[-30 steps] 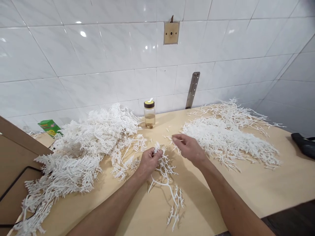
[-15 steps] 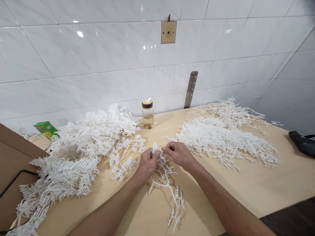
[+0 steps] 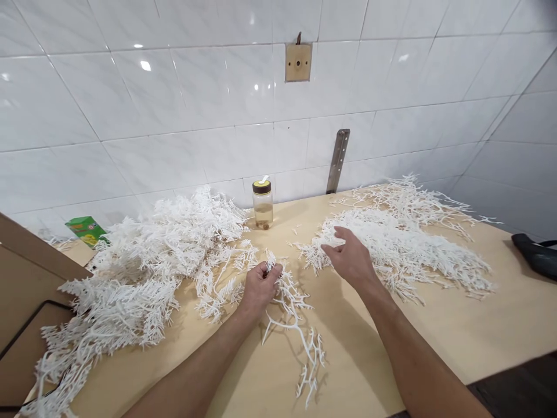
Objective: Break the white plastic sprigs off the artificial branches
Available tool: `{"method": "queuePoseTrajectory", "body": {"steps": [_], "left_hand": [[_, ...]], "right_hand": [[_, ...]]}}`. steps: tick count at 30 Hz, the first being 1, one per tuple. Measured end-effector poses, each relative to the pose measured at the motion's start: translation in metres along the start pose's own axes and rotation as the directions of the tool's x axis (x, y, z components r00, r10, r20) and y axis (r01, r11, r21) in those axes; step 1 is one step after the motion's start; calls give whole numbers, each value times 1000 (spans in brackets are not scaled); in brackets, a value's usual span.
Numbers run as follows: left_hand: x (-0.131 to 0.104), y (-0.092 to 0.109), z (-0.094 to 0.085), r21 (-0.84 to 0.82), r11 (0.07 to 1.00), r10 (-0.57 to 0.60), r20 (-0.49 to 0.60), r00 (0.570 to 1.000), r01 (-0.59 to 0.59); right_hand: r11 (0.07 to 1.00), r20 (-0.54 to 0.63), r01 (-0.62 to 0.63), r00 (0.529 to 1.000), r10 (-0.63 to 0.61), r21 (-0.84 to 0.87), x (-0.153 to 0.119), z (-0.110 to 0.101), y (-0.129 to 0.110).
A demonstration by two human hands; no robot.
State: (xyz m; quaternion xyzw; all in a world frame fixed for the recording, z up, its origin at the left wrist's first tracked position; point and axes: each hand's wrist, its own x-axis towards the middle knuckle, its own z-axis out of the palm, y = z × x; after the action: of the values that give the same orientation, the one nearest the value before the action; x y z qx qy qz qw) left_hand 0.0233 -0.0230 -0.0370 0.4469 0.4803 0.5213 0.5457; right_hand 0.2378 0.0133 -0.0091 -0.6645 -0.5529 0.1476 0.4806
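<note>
Between the thumb and fingers of my left hand point(image 3: 260, 288) is a white branched plastic sprig point(image 3: 290, 293), held above the middle of the table. Its thin, forked stem trails toward me over the wood. My right hand point(image 3: 349, 257) is lifted off to the right, thumb and forefinger apart, with nothing visible in it. Just behind that hand spreads a pile of small white sprigs point(image 3: 391, 244). To the left of my left hand lies a larger, tangled heap of white sprigs point(image 3: 165, 238), with some loose ones at its edge.
A lidded bottle of pale liquid point(image 3: 263, 206) stands near the tiled wall. Bare white stems point(image 3: 404, 197) lie at the back right. A green box point(image 3: 87, 230) and a cardboard box point(image 3: 35, 296) are at the left, a black object point(image 3: 535, 255) at the far right. A metal strip point(image 3: 338, 161) leans on the wall.
My right hand has moved away from the sprig, to the right toward the pile of small pieces, and its fingers have spread. The left hand keeps its hold in nearly the same spot.
</note>
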Motion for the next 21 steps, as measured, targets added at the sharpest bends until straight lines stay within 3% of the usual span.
{"method": "queuePoseTrajectory", "body": {"steps": [2,4,7,11,16,19,21], "left_hand": [[0,0,0,12,1000,14,6,1000,-15],[0,0,0,45,998,33,20,999,-34],[2,0,-1,88,995,47,33,998,-50],[5,-3,-2,117,992,47,29,998,-50],[8,-6,-3,94,995,42,-45,998,-38],[11,-1,-6,1,1000,-8,-137,991,8],[11,5,-10,-63,997,-51,-165,985,41]], "right_hand": [[995,195,43,979,-60,91,-10,9,-9],[978,392,55,911,-132,200,-21,19,-18],[961,536,22,826,-174,277,-32,32,-26],[967,525,1,839,-140,255,-37,39,-28],[984,488,86,860,-151,153,-43,44,-33],[991,408,-19,912,-36,130,-40,42,-29],[985,289,-110,955,67,136,-32,34,-22]]}}
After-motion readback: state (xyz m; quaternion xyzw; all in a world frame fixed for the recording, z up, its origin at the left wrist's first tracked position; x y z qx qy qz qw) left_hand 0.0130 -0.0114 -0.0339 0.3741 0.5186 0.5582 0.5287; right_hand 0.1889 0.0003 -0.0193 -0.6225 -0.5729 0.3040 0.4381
